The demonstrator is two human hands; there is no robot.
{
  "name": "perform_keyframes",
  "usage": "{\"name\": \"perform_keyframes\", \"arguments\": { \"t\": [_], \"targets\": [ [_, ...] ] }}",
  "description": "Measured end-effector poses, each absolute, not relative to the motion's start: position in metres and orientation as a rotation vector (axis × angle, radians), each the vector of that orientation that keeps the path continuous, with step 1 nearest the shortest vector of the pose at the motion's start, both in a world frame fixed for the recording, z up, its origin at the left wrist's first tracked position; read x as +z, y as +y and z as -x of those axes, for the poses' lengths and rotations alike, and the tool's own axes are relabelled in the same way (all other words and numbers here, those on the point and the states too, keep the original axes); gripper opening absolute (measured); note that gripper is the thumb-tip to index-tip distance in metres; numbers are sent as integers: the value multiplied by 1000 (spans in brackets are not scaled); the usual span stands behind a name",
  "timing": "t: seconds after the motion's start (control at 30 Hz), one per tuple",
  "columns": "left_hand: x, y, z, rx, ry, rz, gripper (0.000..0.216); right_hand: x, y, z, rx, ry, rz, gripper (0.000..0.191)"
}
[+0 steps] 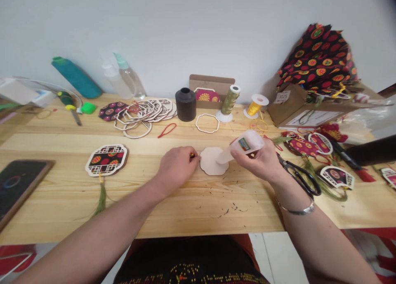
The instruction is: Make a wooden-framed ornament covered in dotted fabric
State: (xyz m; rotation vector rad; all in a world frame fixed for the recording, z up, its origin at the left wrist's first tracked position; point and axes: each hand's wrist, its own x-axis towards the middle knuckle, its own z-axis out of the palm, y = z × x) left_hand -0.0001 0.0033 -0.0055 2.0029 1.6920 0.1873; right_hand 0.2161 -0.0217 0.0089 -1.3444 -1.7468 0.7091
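My right hand is wrapped round a whitish squeeze bottle with a small coloured label. The bottle is tilted, its narrow tip down at the pale scalloped wooden plaque, which lies flat on the table. At the plaque's left edge, my left hand has its fingers pinched together, with the fingertips touching or nearly touching the rim. Between these fingers shows a small dark patterned scrap with a bit of yellow; most of it is hidden. Black-handled scissors lie beside my right wrist.
A finished tasselled ornament and a phone lie to the left. Behind are wooden frames, a black spool, green thread and yellow thread. A cardboard box with patterned fabric stands at the right.
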Motion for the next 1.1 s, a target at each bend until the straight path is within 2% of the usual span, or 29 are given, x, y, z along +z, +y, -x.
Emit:
{"name": "perform_keyframes", "arguments": {
  "t": [0.1, 0.3, 0.43, 0.57, 0.67, 0.73, 0.8, 0.87, 1.03, 1.1],
  "targets": [
    [-5, 4, 0, 184, 1689, -2009, 21, 10, -23, -212, 848, -1755, 1324, 20],
    [-5, 3, 0, 179, 1698, -2002, 20, 4, -19, -217, 699, -1603, 1303, 17],
    [-5, 4, 0, 171, 1710, -1998, 20, 2, -17, -222, 621, -1370, 1133, 34],
    [-3, 3, -1, 146, 1719, -2003, 21, 6, -14, -223, 454, -1362, 914, 50],
    [-2, 3, 0, 136, 1720, -2008, 21, 14, -13, -223, 542, -1394, 844, 68],
    [-2, 2, 1, 146, 1713, -2012, 21, 19, -13, -224, 627, -1366, 857, 64],
    [-3, 3, 2, 169, 1693, -2013, 21, 22, -10, -225, 649, -1279, 945, 45],
    [-3, 3, 3, 226, 1670, -1999, 20, 20, -3, -228, 622, -1196, 1070, 34],
    [-4, 3, 6, 678, 1625, -1844, 20, 1, 29, -240, 557, -1208, 1285, 59],
    [-5, 3, 8, 817, 1569, -1753, 24, -6, 42, -242, 557, -1242, 1344, 60]
  ]
}}
